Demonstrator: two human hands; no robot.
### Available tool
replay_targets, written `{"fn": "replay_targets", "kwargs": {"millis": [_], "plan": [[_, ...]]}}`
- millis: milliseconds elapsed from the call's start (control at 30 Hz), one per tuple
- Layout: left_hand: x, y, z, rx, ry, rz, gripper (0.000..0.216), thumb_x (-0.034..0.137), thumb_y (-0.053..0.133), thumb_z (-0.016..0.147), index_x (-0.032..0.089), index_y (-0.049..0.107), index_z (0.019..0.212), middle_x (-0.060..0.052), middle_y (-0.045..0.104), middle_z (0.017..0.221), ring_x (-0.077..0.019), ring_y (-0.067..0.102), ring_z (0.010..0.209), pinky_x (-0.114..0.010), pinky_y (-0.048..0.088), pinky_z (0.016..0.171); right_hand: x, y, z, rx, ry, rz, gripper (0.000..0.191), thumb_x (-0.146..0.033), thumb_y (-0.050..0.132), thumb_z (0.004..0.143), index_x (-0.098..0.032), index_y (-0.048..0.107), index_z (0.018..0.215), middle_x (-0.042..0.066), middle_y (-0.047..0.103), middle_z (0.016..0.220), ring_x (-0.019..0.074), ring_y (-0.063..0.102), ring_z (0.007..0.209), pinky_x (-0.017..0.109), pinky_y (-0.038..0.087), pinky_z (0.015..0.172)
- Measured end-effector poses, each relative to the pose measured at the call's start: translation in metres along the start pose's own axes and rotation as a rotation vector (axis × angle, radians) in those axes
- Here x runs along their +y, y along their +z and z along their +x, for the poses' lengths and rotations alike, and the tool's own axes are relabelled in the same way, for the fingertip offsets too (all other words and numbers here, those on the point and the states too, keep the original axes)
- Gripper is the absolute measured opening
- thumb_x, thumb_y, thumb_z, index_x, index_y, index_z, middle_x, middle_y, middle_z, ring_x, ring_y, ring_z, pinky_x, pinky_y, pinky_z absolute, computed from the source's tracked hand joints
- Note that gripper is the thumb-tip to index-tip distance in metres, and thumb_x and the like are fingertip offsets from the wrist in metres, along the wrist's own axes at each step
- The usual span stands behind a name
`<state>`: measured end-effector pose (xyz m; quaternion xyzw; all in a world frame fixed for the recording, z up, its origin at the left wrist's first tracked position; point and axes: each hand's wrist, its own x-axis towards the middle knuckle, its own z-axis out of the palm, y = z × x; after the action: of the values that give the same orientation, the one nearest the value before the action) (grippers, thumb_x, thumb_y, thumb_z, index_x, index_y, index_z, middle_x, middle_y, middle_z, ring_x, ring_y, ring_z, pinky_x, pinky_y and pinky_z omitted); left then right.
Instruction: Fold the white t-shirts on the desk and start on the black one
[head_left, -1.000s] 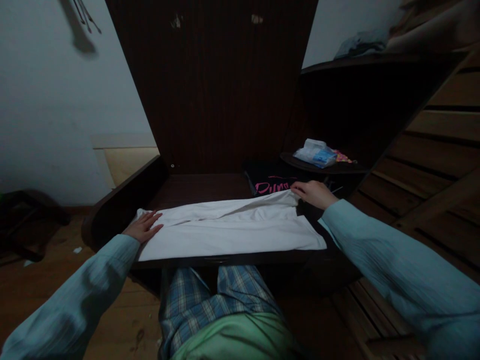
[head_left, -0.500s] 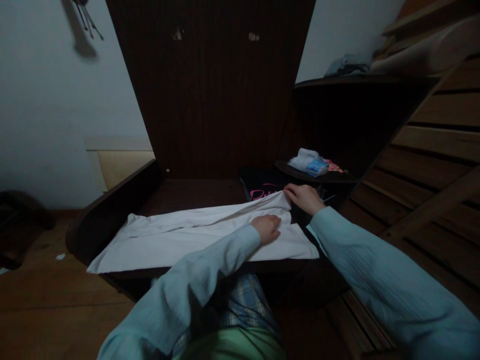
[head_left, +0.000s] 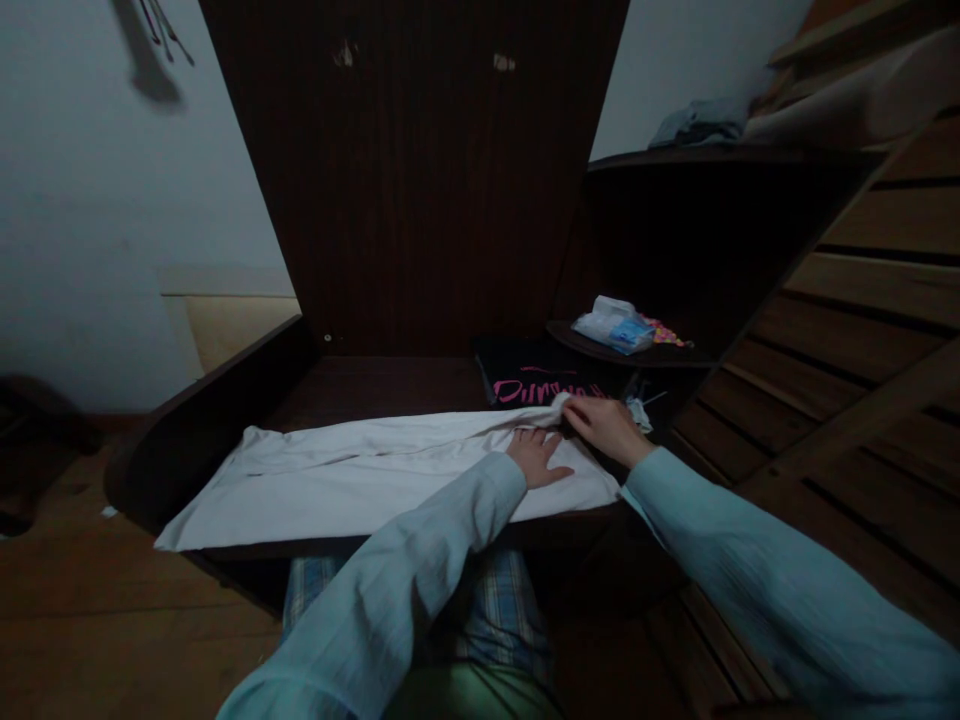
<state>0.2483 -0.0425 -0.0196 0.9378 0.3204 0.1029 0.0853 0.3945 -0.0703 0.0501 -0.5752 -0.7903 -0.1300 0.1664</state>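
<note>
My left hand [head_left: 538, 457] lies flat and open on the white cloth [head_left: 352, 480], pressing its right end. My right hand [head_left: 604, 428] pinches the cloth's far right corner. The cloth lies spread along the dark bench [head_left: 375, 385], just before a black shirt [head_left: 540, 385] with pink lettering.
</note>
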Motion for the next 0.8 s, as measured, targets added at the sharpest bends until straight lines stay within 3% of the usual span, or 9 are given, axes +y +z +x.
{"fn": "replay_targets", "kwargs": {"millis": [100, 233, 433, 567, 633, 800], "plan": [[-0.017, -0.006, -0.022, -0.001, 0.117, -0.028, 0.056, 0.048, 0.041, 0.081, 0.014, 0.039, 0.126, -0.014, 0.044, 0.128, -0.0248, 0.039, 0.119, -0.041, 0.031, 0.098, 0.007, 0.016, -0.032, -0.167, -0.056, -0.026, 0.026, -0.023, 0.036, 0.084, -0.020, 0.061, 0.078, 0.005, 0.064, 0.076, 0.0162, 0.060, 0.071, 0.024, 0.041, 0.062], [-0.054, -0.023, -0.067, 0.025, 0.173, -0.059, 0.046, 0.041, 0.039, 0.084, 0.013, 0.046, 0.120, -0.015, 0.048, 0.125, -0.0199, 0.045, 0.115, -0.034, 0.035, 0.097, 0.020, 0.028, -0.057, -0.174, -0.030, 0.017, 0.027, -0.024, 0.035, 0.083, -0.020, 0.061, 0.076, 0.004, 0.062, 0.077, 0.0158, 0.059, 0.071, 0.025, 0.042, 0.063], [-0.098, -0.061, -0.152, 0.068, -0.058, 0.012, 0.038, 0.035, 0.031, 0.087, 0.018, 0.053, 0.113, -0.009, 0.054, 0.119, -0.0178, 0.050, 0.106, -0.031, 0.040, 0.093, 0.029, 0.018, -0.060, -0.009, 0.099, -0.027, 0.027, -0.028, 0.036, 0.082, -0.021, 0.062, 0.080, 0.005, 0.064, 0.085, 0.0171, 0.059, 0.073, 0.025, 0.043, 0.060], [-0.132, -0.090, -0.198, 0.123, -0.248, 0.097, 0.035, 0.034, 0.032, 0.085, 0.019, 0.057, 0.102, -0.007, 0.061, 0.098, -0.0185, 0.056, 0.089, -0.031, 0.045, 0.080, 0.025, 0.011, -0.045, -0.043, 0.197, -0.071, 0.026, -0.032, 0.039, 0.080, -0.022, 0.063, 0.082, 0.004, 0.067, 0.076, 0.0188, 0.061, 0.065, 0.026, 0.041, 0.056], [-0.156, -0.101, -0.214, 0.180, -0.329, 0.171, 0.036, 0.037, 0.039, 0.080, 0.015, 0.056, 0.103, -0.011, 0.059, 0.100, -0.0226, 0.055, 0.090, -0.035, 0.045, 0.081, 0.023, 0.010, -0.038, -0.073, 0.246, -0.055, 0.023, -0.032, 0.042, 0.077, -0.023, 0.063, 0.082, 0.003, 0.066, 0.067, 0.0191, 0.060, 0.060, 0.026, 0.040, 0.053], [-0.195, -0.108, -0.230, 0.059, -0.355, 0.132, 0.041, 0.045, 0.042, 0.076, 0.015, 0.057, 0.098, -0.011, 0.059, 0.105, -0.0243, 0.057, 0.091, -0.033, 0.045, 0.081, 0.025, 0.016, -0.026, -0.089, 0.309, 0.203, 0.019, -0.029, 0.041, 0.076, -0.022, 0.059, 0.077, -0.001, 0.063, 0.057, 0.0158, 0.060, 0.053, 0.024, 0.042, 0.051]]}}
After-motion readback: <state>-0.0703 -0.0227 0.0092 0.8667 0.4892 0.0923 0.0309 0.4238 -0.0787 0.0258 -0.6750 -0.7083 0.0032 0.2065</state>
